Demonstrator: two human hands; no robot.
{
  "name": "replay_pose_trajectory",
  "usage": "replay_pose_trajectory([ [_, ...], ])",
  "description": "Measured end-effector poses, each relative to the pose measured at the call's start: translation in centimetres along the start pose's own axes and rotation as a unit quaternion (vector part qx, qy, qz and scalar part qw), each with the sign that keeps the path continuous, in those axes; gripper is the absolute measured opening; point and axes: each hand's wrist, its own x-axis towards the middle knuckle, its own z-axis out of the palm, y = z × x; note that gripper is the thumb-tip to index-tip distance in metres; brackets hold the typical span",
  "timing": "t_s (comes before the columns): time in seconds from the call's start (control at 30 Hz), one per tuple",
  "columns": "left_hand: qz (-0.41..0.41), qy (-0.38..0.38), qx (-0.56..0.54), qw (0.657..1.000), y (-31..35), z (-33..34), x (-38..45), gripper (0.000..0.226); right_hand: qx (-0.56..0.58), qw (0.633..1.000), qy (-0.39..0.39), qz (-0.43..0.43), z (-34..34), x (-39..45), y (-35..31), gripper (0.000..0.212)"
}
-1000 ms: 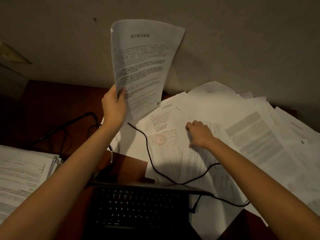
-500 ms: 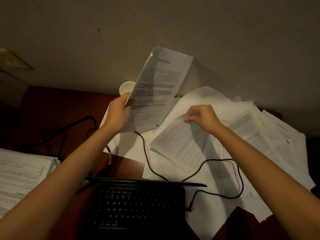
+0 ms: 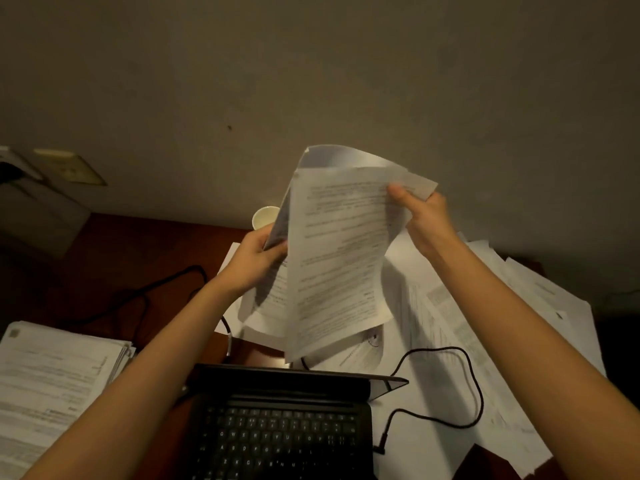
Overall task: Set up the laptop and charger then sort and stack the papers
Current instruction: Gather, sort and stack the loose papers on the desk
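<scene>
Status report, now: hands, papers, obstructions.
Left hand grips one sheet; right hand pinches another sheet. Both raised over loose pile. Charger cable lies across pile.

A: What's raised above the laptop (image 3: 280, 438)?
B: Two printed sheets. The left hand (image 3: 254, 259) grips the rear sheet (image 3: 277, 223); the right hand (image 3: 427, 220) pinches the front sheet (image 3: 339, 265).

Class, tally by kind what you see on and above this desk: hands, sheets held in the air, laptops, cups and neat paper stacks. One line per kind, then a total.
Hands: 2, left hand and right hand
Held sheets: 2, front sheet and rear sheet
Laptop: 1
Cup: 1
Neat stack: 1
Total: 7
</scene>
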Motion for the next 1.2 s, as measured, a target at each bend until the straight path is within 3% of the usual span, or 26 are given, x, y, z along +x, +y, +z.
replay_pose_trajectory([
  [0.13, 0.000, 0.019, -0.006, 1.000, 0.3, -0.1, -0.1, 0.018, 0.080, 0.995, 0.067, 0.003, 1.2, -0.3, -1.0, 0.010],
  [0.23, -0.025, 0.025, -0.027, 0.999, 0.5, -0.2, -0.2, 0.023, 0.051, 0.991, 0.125, -0.008, 1.8, -0.4, -1.8, 0.011],
  [0.33, -0.042, 0.057, -0.003, 0.997, 0.7, -0.3, -0.3, 0.032, 0.017, 0.992, 0.128, -0.016, 2.5, -0.5, -2.3, 0.013],
  [0.43, -0.015, 0.033, -0.096, 0.995, 0.7, -0.3, -1.0, 0.040, 0.008, 0.988, 0.149, -0.023, 3.1, -0.4, -2.3, 0.017],
  [0.5, 0.011, 0.018, -0.073, 0.997, 0.2, -0.5, -1.1, 0.028, -0.011, 0.987, 0.157, -0.023, 3.3, -0.2, -2.2, 0.018],
  [0.67, -0.016, 0.110, 0.037, 0.993, -0.7, -0.1, -0.8, 0.013, -0.131, 0.984, 0.115, -0.028, 2.3, -0.7, 0.3, 0.040],
  [0.77, -0.016, 0.164, 0.022, 0.986, -1.1, 0.0, -0.5, 0.013, -0.277, 0.950, 0.087, 0.118, 0.3, -1.9, 4.9, 0.048],
  [0.83, -0.028, 0.196, 0.008, 0.980, -1.4, -0.1, -0.2, 0.012, -0.351, 0.901, -0.015, 0.254, -0.8, -3.8, 7.4, 0.041],
  [0.93, -0.034, 0.216, -0.001, 0.976, -1.3, 0.2, -0.1, 0.013, -0.411, 0.848, -0.137, 0.305, -1.6, -6.1, 10.5, 0.043],
  [1.03, -0.036, 0.230, -0.012, 0.973, -1.3, 0.2, -0.1, 0.016, -0.402, 0.861, -0.121, 0.287, -1.5, -6.9, 12.0, 0.023],
  [1.2, -0.009, 0.255, -0.029, 0.966, -1.2, 0.2, -0.5, 0.012, -0.337, 0.904, -0.105, 0.240, -1.4, -6.9, 11.5, 0.025],
])
